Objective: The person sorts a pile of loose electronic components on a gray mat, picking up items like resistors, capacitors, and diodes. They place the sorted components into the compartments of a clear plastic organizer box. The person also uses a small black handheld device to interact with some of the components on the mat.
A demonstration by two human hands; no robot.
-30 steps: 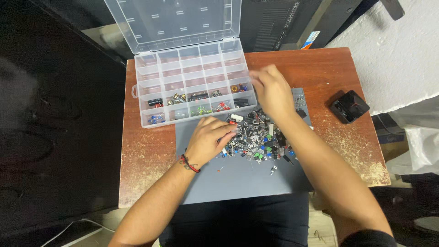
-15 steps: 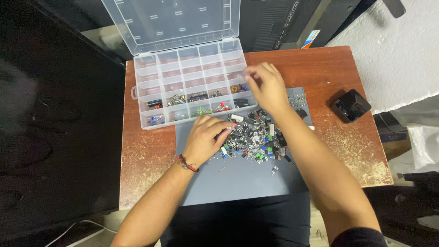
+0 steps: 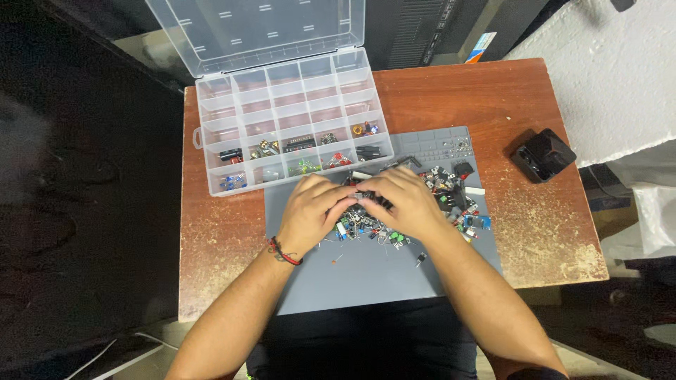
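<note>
Where both hands [image 3: 362, 204] meet: component pile [image 3: 436, 200], compartment box [image 3: 292, 127] just beyond.

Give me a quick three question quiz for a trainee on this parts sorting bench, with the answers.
1. True or false: the lid of the clear compartment organizer is closed.
2. What lies under the pile of small electronic components? A) grey work mat B) towel C) metal tray
3. Where do the left hand and right hand meet?

Key: 1. False, it stands open. 2. A, the grey work mat. 3. Over the pile, fingertips together around a small dark part; the grip itself is too small to tell.
</note>
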